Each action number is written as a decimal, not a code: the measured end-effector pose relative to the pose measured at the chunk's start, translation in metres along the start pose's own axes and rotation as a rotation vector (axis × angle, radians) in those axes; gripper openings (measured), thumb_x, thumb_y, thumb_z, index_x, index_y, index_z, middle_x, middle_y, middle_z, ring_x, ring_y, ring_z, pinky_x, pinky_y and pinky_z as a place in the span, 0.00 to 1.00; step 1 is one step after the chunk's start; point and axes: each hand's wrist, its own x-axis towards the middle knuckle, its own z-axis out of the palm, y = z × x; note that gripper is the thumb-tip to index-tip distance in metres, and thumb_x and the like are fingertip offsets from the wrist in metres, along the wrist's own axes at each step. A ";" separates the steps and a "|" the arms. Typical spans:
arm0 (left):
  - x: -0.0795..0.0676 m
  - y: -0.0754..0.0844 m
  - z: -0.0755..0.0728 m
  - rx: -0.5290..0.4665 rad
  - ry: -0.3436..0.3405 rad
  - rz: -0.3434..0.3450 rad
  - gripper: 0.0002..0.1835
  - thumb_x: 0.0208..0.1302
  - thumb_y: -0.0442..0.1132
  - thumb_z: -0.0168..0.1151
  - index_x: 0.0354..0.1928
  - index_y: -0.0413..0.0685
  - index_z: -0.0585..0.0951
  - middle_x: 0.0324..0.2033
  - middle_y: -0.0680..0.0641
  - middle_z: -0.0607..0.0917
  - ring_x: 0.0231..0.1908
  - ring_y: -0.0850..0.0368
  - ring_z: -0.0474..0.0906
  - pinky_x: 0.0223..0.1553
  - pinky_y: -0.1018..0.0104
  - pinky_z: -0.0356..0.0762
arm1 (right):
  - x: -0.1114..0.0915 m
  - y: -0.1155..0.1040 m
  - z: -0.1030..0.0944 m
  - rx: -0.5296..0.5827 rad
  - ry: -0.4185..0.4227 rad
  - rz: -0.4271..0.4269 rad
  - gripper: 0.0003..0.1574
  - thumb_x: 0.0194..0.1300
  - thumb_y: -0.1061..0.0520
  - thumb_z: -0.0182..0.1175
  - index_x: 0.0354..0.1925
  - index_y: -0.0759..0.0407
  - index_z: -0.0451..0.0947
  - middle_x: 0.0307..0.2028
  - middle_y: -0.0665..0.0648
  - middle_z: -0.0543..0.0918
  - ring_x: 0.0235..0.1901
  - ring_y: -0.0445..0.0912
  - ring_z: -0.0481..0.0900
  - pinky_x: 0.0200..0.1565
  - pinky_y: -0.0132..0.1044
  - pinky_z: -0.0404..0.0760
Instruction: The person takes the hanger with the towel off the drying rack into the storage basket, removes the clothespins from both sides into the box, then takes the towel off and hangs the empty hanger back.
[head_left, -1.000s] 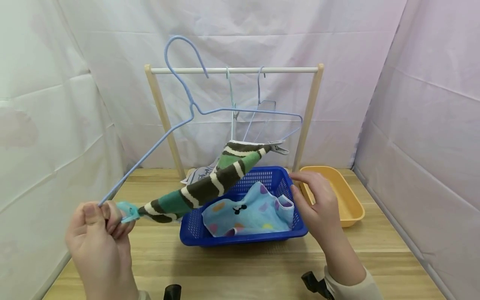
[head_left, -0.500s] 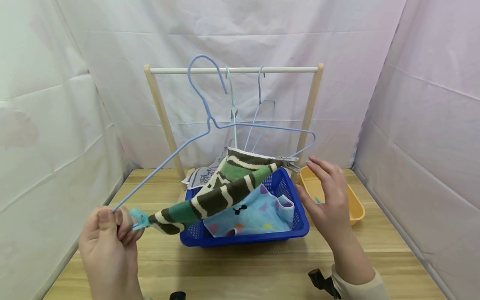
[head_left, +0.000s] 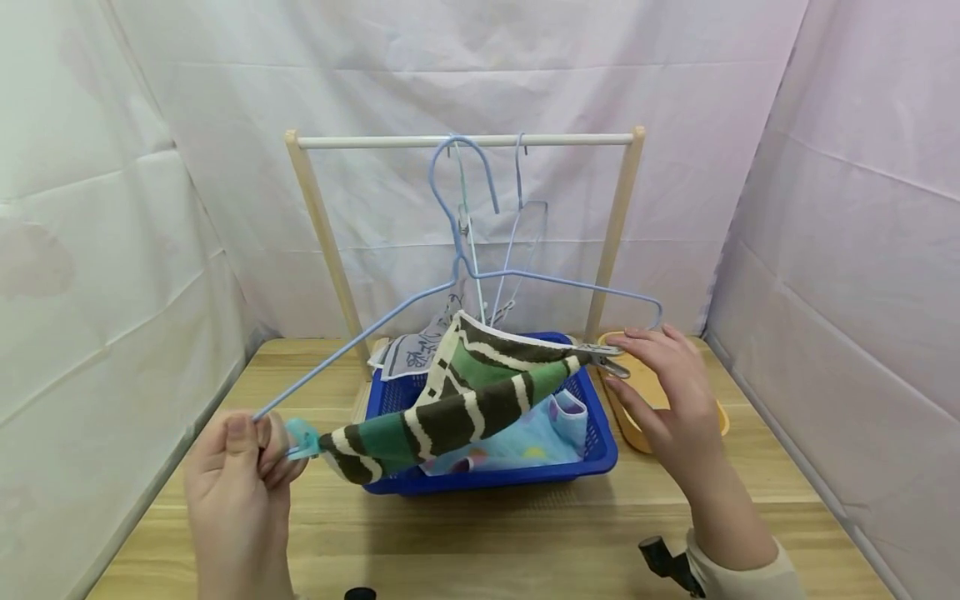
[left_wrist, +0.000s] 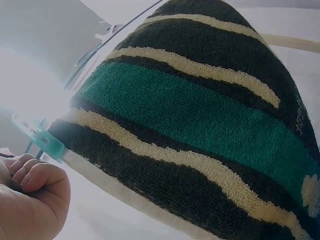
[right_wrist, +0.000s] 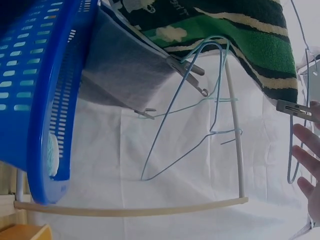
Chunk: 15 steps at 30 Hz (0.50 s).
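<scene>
Curled fingers of my left hand grip the left corner of a blue clothes hanger, held in the air with its hook up. A striped green, brown and cream towel hangs from it, sagging. A teal clothespin holds the towel's left end beside my left fingers, and a grey clothespin holds its right end. My right hand is at the grey clothespin, thumb below and fingers above, spread rather than closed. Whether it touches the clothespin is unclear. In the left wrist view the towel fills most of the picture.
Behind stands a rack with a white bar carrying two hangers. A grey patterned towel hangs there. Below the striped towel sits a blue basket with a light blue spotted cloth. A yellow tray lies to its right.
My left hand has carried the hanger and clipped towel to the right and lower. My right hand has moved right from the basket's edge, staying near the grey clothespin.
</scene>
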 end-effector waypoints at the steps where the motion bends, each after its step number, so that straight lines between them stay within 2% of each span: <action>1: 0.000 0.000 0.000 0.006 -0.008 -0.006 0.17 0.77 0.28 0.31 0.27 0.32 0.62 0.18 0.47 0.56 0.18 0.59 0.50 0.17 0.70 0.42 | -0.001 0.001 -0.001 0.004 -0.003 0.001 0.31 0.70 0.43 0.58 0.44 0.74 0.79 0.42 0.68 0.83 0.47 0.62 0.78 0.65 0.53 0.63; 9: 0.006 -0.006 0.003 0.061 -0.009 -0.094 0.17 0.78 0.30 0.32 0.26 0.36 0.61 0.17 0.47 0.56 0.16 0.59 0.49 0.15 0.69 0.41 | -0.003 0.008 -0.011 0.027 -0.019 -0.034 0.32 0.69 0.43 0.60 0.42 0.75 0.79 0.39 0.68 0.83 0.45 0.57 0.79 0.64 0.48 0.67; 15: 0.009 -0.011 0.006 0.098 -0.030 -0.167 0.18 0.78 0.31 0.33 0.25 0.39 0.61 0.17 0.47 0.56 0.15 0.59 0.48 0.15 0.68 0.40 | -0.006 0.014 -0.019 0.058 -0.073 -0.053 0.31 0.71 0.45 0.58 0.42 0.76 0.77 0.38 0.68 0.83 0.48 0.51 0.78 0.63 0.42 0.68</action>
